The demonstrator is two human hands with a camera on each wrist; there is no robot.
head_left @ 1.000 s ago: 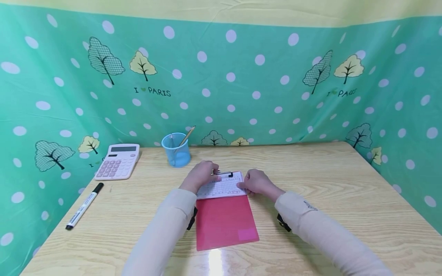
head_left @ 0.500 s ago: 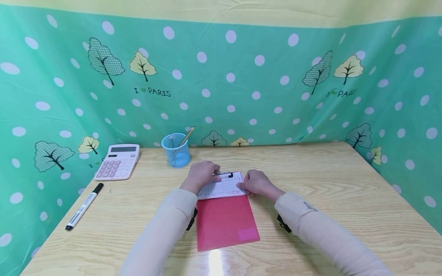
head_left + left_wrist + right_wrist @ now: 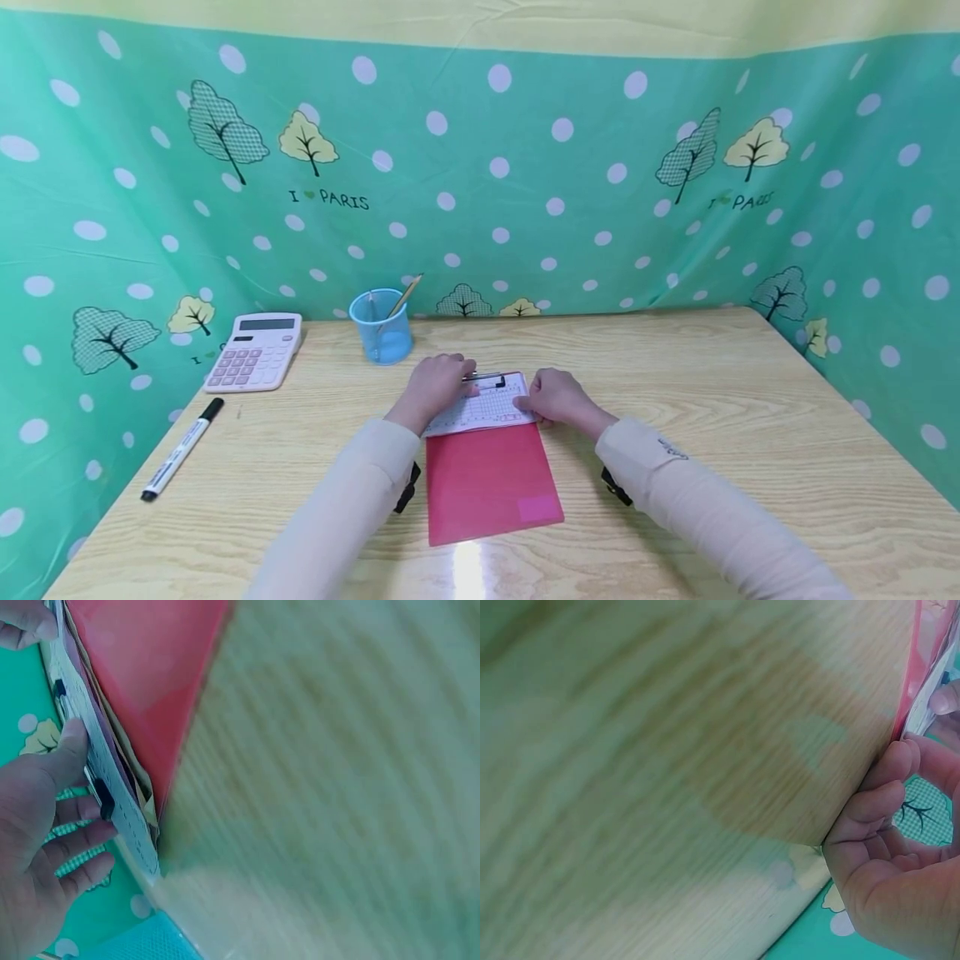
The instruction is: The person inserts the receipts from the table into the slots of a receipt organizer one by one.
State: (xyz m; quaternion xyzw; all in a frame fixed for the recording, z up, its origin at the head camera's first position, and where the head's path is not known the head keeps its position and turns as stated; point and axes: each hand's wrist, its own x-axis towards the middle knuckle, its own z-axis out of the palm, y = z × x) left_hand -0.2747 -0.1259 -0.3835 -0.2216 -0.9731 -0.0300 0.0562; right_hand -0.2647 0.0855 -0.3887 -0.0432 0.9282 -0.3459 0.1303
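A red folder [image 3: 491, 483] lies flat on the wooden table [image 3: 697, 392]. White printed sheets [image 3: 487, 407] with a grid cover its far part, under a thin metal clip [image 3: 500, 382] with black ends. My left hand [image 3: 433, 387] pinches the clip near its left end. In the left wrist view, its thumb lies on the sheets beside the clip [image 3: 103, 796], with the other fingers loosely bent. On the right side, my right hand [image 3: 558, 396] grips the sheets at their edge, thumb on top and fingers curled. The right wrist view shows those sheets [image 3: 930, 697] edge-on.
A blue mesh pen cup [image 3: 390, 337] with a pencil [image 3: 405, 297] stands behind my left hand. Farther left are a pink-white calculator [image 3: 255, 354] and a capped marker [image 3: 183, 450]. A green dotted curtain [image 3: 525, 258] borders the table at the back and sides.
My left hand and forearm have shifted slightly left, and more of the clip shows. The right hand and the folder stay nearly where they were.
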